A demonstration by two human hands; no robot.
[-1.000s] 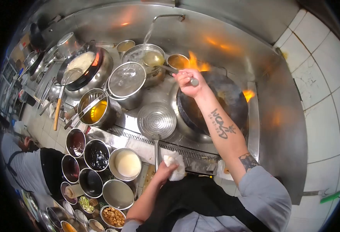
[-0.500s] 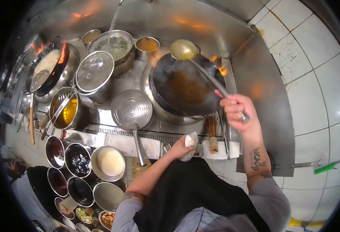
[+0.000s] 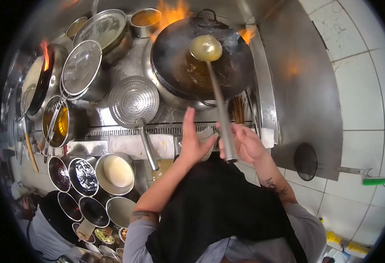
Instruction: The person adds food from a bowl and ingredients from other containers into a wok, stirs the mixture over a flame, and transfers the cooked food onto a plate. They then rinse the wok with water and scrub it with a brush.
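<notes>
A long-handled ladle (image 3: 206,48) with yellowish liquid in its bowl hangs over the black wok (image 3: 170,65). My right hand (image 3: 247,142) is at the lower part of its handle; some fingertips show past the handle, and the grip looks loose. My left hand (image 3: 195,142) is raised just left of the handle with its fingers stretched out, holding nothing. Partly hidden behind it, a whitish cloth (image 3: 208,135) lies close to the front edge of the stove. Brown liquid shows in the wok, with flames at its rim.
A perforated skimmer (image 3: 134,101) rests left of the wok. Behind it stand a mesh strainer (image 3: 82,68) and a pot of water (image 3: 107,30). Several seasoning bowls (image 3: 118,171) line the left front. A bamboo brush (image 3: 237,109) stands at right. Another person (image 3: 48,228) is at lower left.
The ladle has swung from the wok's far rim to over its middle, its handle now more upright in view. My right hand has come in towards my left, which has let go of the cloth and opened.
</notes>
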